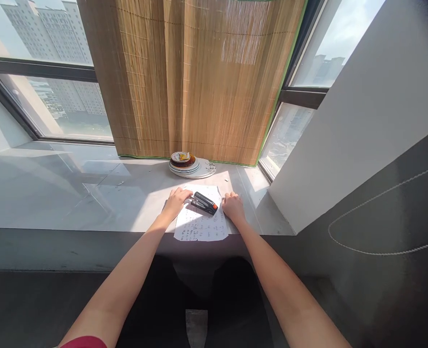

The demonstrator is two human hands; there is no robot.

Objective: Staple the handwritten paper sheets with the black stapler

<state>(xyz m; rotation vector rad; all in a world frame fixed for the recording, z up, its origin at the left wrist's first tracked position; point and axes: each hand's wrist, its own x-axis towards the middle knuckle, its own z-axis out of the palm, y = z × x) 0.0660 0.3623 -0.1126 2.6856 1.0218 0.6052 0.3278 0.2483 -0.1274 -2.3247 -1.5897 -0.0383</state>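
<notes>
1. Upper left of the frame: high-rise buildings (47, 29) stand beyond a dark-framed window (40, 66), while sunlight falls across the pale window ledge (72, 193) below.

2. Lower left: a crimson sleeve (84, 342) tops the bare left arm reaching toward the centre.

3. Just left of centre: the left hand (177, 202) rests over the paper's left edge, its fingertips at the upper-left end of the stapler; whether they grip it, one cannot tell.

4. Centre, top: a bamboo blind (199, 82) with green edging hangs behind the ledge.

5. Centre, beneath the blind: stacked plates (184, 169), the small top one bearing a yellow patch, sit beside the sheet's far end.

6. Centre: a black stapler (205, 203) with an orange tip lies slantwise on a handwritten white paper (202, 227), whose near end hangs over the ledge's front.

7. Just right of centre: the right hand (233, 206), fingers curled, rests at the paper's right edge, apart from the left; whether it pinches the sheet is unclear.

8. Far right: a pale looped cord (351, 249) hangs against a dark wall.
</notes>
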